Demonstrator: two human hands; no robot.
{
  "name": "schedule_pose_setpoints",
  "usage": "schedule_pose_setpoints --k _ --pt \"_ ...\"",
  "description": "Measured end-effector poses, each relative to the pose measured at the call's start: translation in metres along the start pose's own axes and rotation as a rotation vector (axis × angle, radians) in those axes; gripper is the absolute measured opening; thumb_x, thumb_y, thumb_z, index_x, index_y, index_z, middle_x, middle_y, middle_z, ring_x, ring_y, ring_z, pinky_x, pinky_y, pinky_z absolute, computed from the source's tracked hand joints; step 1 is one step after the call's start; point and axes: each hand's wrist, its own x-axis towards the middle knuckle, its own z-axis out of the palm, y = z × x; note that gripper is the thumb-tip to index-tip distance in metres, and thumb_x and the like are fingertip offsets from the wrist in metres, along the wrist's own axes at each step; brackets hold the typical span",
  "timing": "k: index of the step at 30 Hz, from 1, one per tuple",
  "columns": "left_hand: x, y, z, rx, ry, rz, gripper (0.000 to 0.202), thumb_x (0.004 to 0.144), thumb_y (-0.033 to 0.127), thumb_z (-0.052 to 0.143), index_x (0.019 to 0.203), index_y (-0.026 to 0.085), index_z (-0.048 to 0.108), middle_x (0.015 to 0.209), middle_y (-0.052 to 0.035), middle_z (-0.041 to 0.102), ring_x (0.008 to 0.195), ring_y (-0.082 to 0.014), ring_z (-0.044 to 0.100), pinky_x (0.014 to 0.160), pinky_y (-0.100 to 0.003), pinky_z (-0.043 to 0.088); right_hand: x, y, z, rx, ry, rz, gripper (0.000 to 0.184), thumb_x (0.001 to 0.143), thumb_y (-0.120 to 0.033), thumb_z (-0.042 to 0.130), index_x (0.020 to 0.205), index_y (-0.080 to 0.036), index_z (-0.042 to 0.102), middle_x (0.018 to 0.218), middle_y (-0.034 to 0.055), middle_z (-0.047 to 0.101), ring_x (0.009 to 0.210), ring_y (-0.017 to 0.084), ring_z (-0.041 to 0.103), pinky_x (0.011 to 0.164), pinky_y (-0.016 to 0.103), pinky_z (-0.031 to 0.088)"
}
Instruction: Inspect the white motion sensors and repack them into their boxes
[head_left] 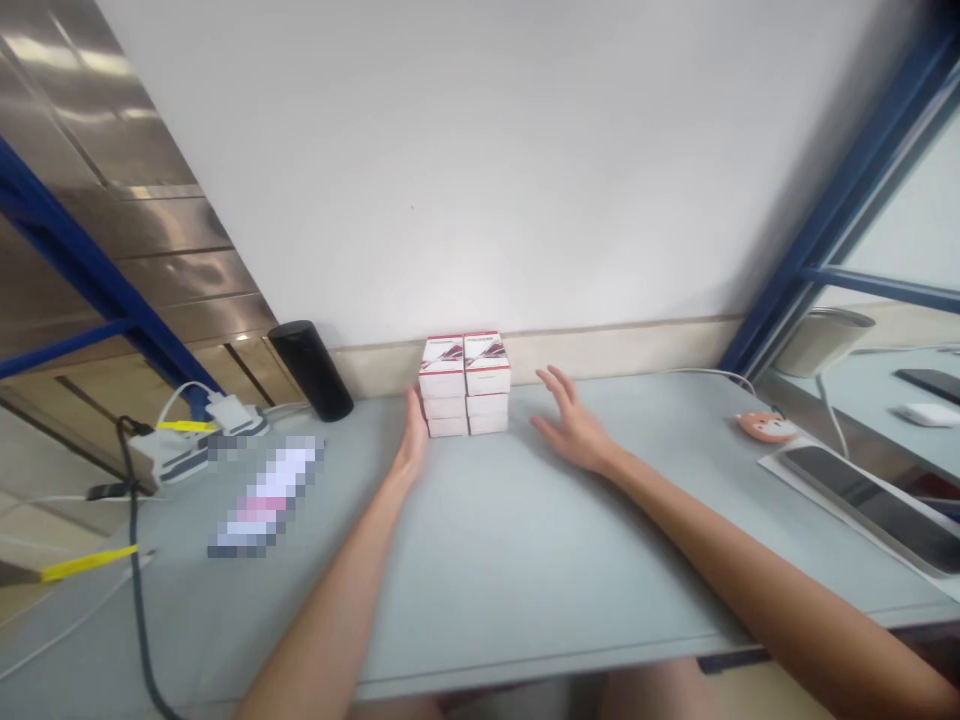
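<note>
Several small white cardboard boxes [487, 381] with red edges and dark red printing on top stand in two side-by-side stacks at the back of the desk, near the wall. Along the left side of the stacks, my left hand [412, 437] is upright with its fingers stretched out, seemingly touching the boxes; part of its palm side is hidden. My right hand [574, 425] hovers or rests a little to the right of the boxes, apart from them, fingers spread and holding nothing. Whether it touches the desk I cannot tell.
On the grey desk [480, 560], a black cylinder [311, 370] and power strips [202, 445] with cables stand left, by a blurred-out flat object [268, 497]. To the right lie an orange-and-white item [766, 427] and a dark slab [874, 505]. Blue posts [817, 220] flank the desk.
</note>
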Motion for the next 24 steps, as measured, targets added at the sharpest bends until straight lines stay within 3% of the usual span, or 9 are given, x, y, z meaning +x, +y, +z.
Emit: schedule_pose_setpoints --k 4,7,12,15,19,21,24 --pt "0.0 -0.002 0.004 -0.042 -0.05 -0.065 0.074 0.102 0.075 0.024 0.133 0.028 0.071 0.13 -0.0084 0.076 0.136 -0.0245 0.064 0.117 -0.042 0.048 -0.006 0.026 -0.023 0.135 0.1 0.153 0.078 0.099 -0.054 0.056 0.165 -0.028 0.024 0.159 0.0199 0.037 0.119 0.03 0.067 0.103 0.053 0.055" --pt "-0.001 0.005 0.007 -0.057 -0.057 -0.08 0.072 0.102 0.074 0.026 0.14 0.027 0.066 0.137 -0.0085 0.073 0.141 -0.0245 0.059 0.122 -0.044 0.042 0.002 0.025 -0.027 0.227 0.126 0.155 0.067 0.102 -0.06 0.046 0.159 -0.025 0.035 0.14 0.017 0.058 0.111 0.027 0.068 0.101 0.05 0.055" --pt "-0.01 0.021 0.016 -0.061 -0.089 -0.115 0.068 0.101 0.073 0.034 0.143 0.027 0.063 0.144 -0.0071 0.069 0.143 -0.0261 0.057 0.12 -0.048 0.045 0.004 0.009 -0.022 0.467 0.032 0.246 0.067 0.104 -0.065 0.04 0.158 -0.027 0.037 0.142 0.0149 0.059 0.117 0.025 0.067 0.103 0.045 0.053" --pt "-0.019 0.021 0.029 -0.033 -0.14 -0.107 0.067 0.099 0.074 0.038 0.141 0.029 0.064 0.146 -0.008 0.067 0.147 -0.0271 0.053 0.121 -0.05 0.043 0.007 0.003 -0.022 0.583 0.088 0.248 0.064 0.103 -0.067 0.038 0.153 -0.028 0.044 0.144 0.0136 0.061 0.121 0.024 0.067 0.104 0.043 0.054" --pt "-0.03 0.008 0.068 0.037 -0.212 -0.06 0.076 0.094 0.08 0.042 0.144 0.027 0.062 0.158 -0.0113 0.056 0.158 -0.0267 0.036 0.131 -0.051 0.024 0.013 0.003 -0.026 0.592 0.339 0.22 0.059 0.104 -0.065 0.028 0.135 -0.025 0.059 0.138 0.0128 0.066 0.118 0.024 0.068 0.103 0.041 0.054" --pt "-0.035 0.001 0.096 0.046 -0.237 -0.025 0.078 0.092 0.079 0.049 0.151 0.029 0.054 0.168 -0.0089 0.042 0.163 -0.0246 0.021 0.132 -0.049 0.016 0.014 0.006 -0.029 0.54 0.459 0.248 0.058 0.105 -0.062 0.025 0.132 -0.025 0.058 0.14 0.012 0.065 0.124 0.024 0.064 0.108 0.042 0.05" --pt "-0.038 -0.006 0.146 0.052 -0.321 0.009 0.08 0.093 0.076 0.053 0.161 0.034 0.038 0.176 -0.0044 0.022 0.164 -0.0235 0.014 0.132 -0.046 0.018 0.013 0.015 -0.041 0.448 0.653 0.309 0.057 0.104 -0.06 0.022 0.138 -0.024 0.052 0.142 0.0132 0.062 0.134 0.025 0.055 0.115 0.043 0.042"
